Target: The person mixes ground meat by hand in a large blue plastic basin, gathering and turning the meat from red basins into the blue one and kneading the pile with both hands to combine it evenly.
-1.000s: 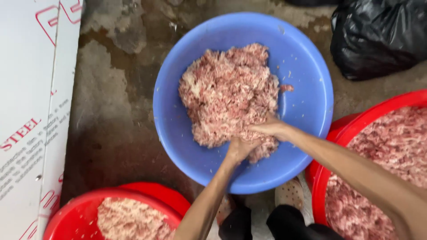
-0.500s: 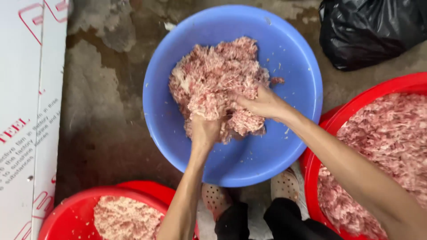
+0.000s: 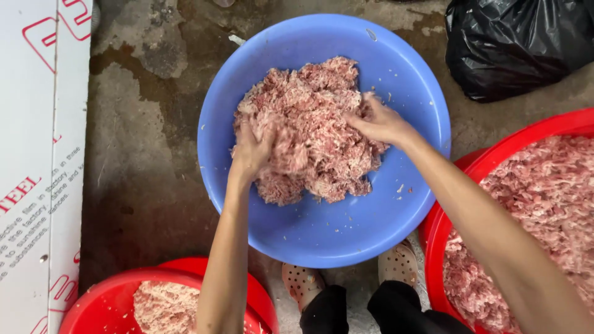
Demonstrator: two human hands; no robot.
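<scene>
Both hands open: left hand (image 3: 252, 148) and right hand (image 3: 377, 120) pressed into minced meat (image 3: 315, 133) in blue basin (image 3: 322, 229). White red-printed panel (image 3: 37, 167) lay left, black bag (image 3: 520, 43) top right.

Wet concrete floor (image 3: 142, 179) — blue basin (image 3: 322, 229), red basins (image 3: 470, 179), black bag (image 3: 520, 43).

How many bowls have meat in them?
3: the blue bowl in the middle under both hands, a red bowl at bottom left, and a red bowl at right. More may sit outside the picture.
</scene>
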